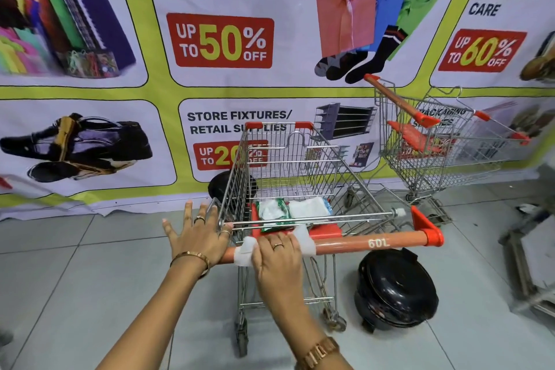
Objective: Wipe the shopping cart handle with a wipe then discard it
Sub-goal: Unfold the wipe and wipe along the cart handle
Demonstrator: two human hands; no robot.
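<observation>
Banner wall [270, 93]; two carts [288, 165], one wipe [244, 254]

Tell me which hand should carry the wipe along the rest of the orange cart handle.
Right. The right hand already presses the white wipe onto the orange cart handle; the left hand is splayed open at the bar's left end.

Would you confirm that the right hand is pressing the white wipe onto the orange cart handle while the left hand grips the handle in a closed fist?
Not quite. The head view shows the right hand pressing the white wipe onto the orange cart handle, but the left hand is not in a fist: its fingers are spread open at the handle's left end.
</observation>
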